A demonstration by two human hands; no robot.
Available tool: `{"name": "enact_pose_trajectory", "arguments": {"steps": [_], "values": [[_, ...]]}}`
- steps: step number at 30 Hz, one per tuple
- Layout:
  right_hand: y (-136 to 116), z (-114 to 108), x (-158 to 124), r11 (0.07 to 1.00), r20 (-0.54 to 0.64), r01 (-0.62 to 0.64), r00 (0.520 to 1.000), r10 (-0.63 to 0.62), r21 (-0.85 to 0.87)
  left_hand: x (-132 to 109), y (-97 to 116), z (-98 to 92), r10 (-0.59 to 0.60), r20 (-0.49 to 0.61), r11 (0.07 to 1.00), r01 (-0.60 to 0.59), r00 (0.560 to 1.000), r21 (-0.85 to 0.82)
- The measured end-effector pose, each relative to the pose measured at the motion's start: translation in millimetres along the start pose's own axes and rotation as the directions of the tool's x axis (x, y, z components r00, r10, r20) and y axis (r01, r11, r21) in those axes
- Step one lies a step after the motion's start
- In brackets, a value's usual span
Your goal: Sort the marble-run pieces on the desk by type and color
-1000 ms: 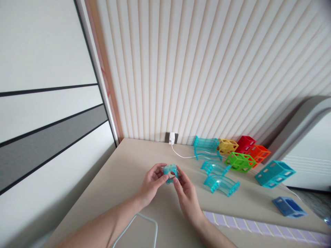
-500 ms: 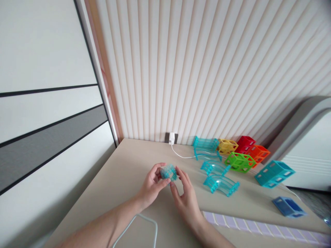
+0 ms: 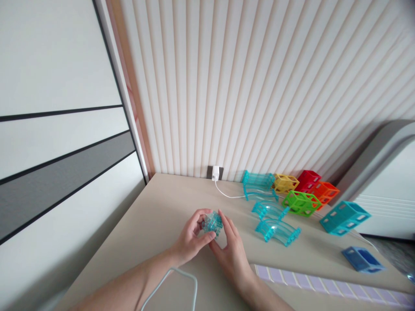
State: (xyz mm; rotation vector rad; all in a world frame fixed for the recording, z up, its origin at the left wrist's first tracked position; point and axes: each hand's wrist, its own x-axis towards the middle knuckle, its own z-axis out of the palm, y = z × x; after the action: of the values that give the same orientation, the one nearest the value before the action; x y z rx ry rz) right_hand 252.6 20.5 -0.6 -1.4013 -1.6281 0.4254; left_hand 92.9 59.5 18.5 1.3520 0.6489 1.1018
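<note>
Above the beige tabletop, both hands meet around a small translucent teal plastic piece (image 3: 213, 222). My left hand (image 3: 191, 239) grips it from the left, thumb in front and fingers curled behind. From the other side my right hand (image 3: 231, 248) presses its fingertips on the piece's right edge, with the thumb low near the left thumb. Parts of the piece are hidden by fingers, and its exact shape I cannot make out. To the right of the hands lie curved translucent teal track pieces (image 3: 279, 231), the closest one a short way from my right hand.
Hollow plastic blocks stand at the right: yellow (image 3: 285, 183), red (image 3: 308, 180), orange (image 3: 327, 192), green (image 3: 301, 203), teal (image 3: 344, 218) and blue (image 3: 363, 260). A lilac segmented strip (image 3: 317, 284) runs along the front right. A white charger (image 3: 215, 173) with a cable sits at the pleated wall.
The teal piece has turned and dropped slightly between my hands. My right fingers have drawn closer together and flatter along its edge.
</note>
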Motion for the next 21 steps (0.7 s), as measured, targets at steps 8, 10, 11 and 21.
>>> {"name": "enact_pose_trajectory", "arguments": {"steps": [8, 10, 11, 21], "values": [[2.9, 0.6, -1.3, 1.0, 0.01, 0.005, 1.0, -0.005, -0.009, -1.0, 0.9, 0.2, -0.024, 0.015, 0.999, 0.024, 1.0, -0.032], [3.0, 0.3, -1.1, 1.0, 0.019, 0.0, 1.0, 0.001, -0.018, -0.9, 0.9, 1.0, -0.037, 0.028, 0.998, 0.039, 0.999, -0.056], [2.8, 0.0, -0.9, 1.0, 0.018, -0.007, 1.0, 0.007, -0.023, -0.7, 0.9, 1.5, -0.045, 0.03, 0.997, 0.047, 0.999, -0.065], [0.0, -3.5, 4.5, 0.997, -0.025, -0.026, 0.999, 0.024, -0.079, 5.2, -2.9, 4.8, -0.013, -0.044, 0.994, 0.008, 0.999, -0.106]]}}
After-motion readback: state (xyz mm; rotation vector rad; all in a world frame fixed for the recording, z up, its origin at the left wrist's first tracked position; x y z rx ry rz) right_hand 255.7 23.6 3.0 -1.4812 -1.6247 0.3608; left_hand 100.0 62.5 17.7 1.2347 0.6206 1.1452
